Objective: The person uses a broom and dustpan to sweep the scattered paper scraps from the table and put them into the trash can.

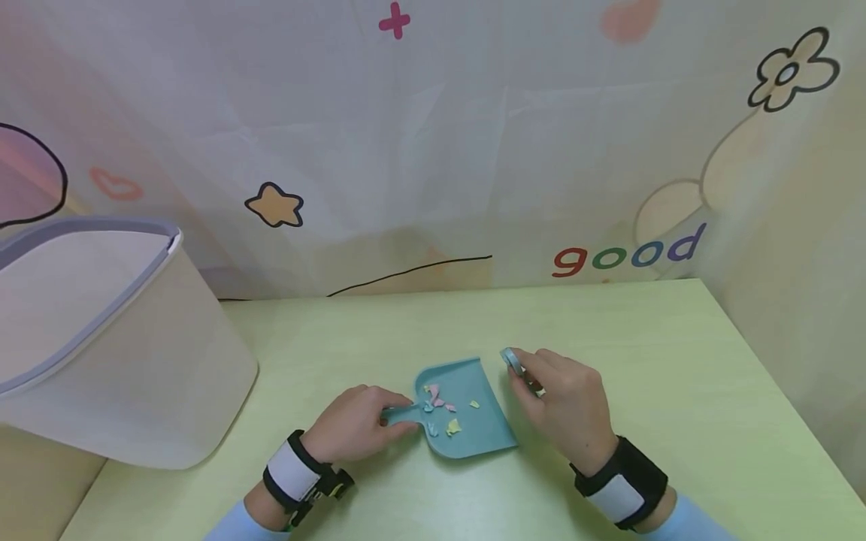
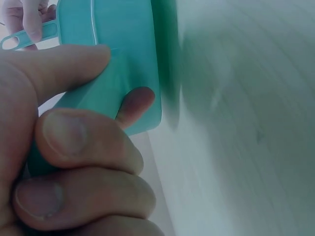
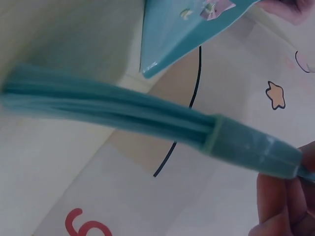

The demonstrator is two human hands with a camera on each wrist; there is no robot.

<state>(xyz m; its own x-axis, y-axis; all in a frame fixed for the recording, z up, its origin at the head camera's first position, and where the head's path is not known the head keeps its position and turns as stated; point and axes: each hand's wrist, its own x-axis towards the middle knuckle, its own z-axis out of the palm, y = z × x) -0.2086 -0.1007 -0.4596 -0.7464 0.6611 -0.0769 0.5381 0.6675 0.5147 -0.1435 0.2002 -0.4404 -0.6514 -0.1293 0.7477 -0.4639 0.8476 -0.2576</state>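
A blue-green dustpan (image 1: pixel 473 436) lies on the table with several small pink, yellow and blue scraps (image 1: pixel 453 427) in it. My left hand (image 1: pixel 358 424) grips its short handle; in the left wrist view, curled fingers (image 2: pixel 93 191) wrap round that handle. To the right of the pan's front edge, my right hand (image 1: pixel 568 398) holds a small blue-green brush (image 1: pixel 512 361). The brush's long bristles (image 3: pixel 108 108) stretch out across the right wrist view, apart from the dustpan (image 3: pixel 182 44). Part of the brush handle is hidden by the fingers.
A large white bin (image 1: pixel 162 353) with a lilac rim stands at the left. The pale green table (image 1: pixel 676 361) meets a printed cloth backdrop (image 1: pixel 433 150) at the back. Black straps with small devices circle both wrists.
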